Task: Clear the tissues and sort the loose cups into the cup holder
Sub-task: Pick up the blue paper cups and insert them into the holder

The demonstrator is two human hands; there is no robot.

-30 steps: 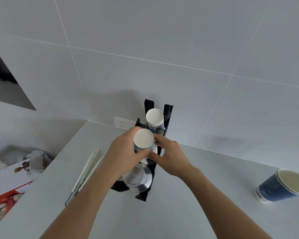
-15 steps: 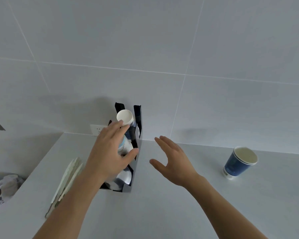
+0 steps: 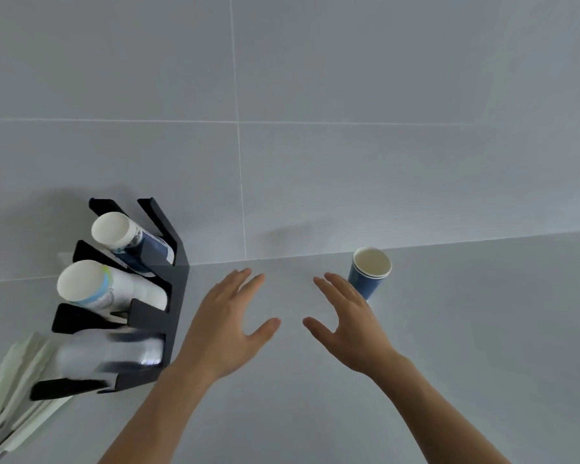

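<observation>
Both hands hover empty over the counter (image 3: 449, 346) with fingers spread wide, the left hand (image 3: 230, 324) just beside the black cup holder (image 3: 168, 306) with its stacked cups, the right hand (image 3: 350, 324) near the upright blue cup (image 3: 369, 272) by the wall.

Blue cup (image 3: 369, 274), black cup holder (image 3: 154, 316)

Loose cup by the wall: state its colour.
Dark blue outside with white rim bands, cream inside; head view shows it.
</observation>
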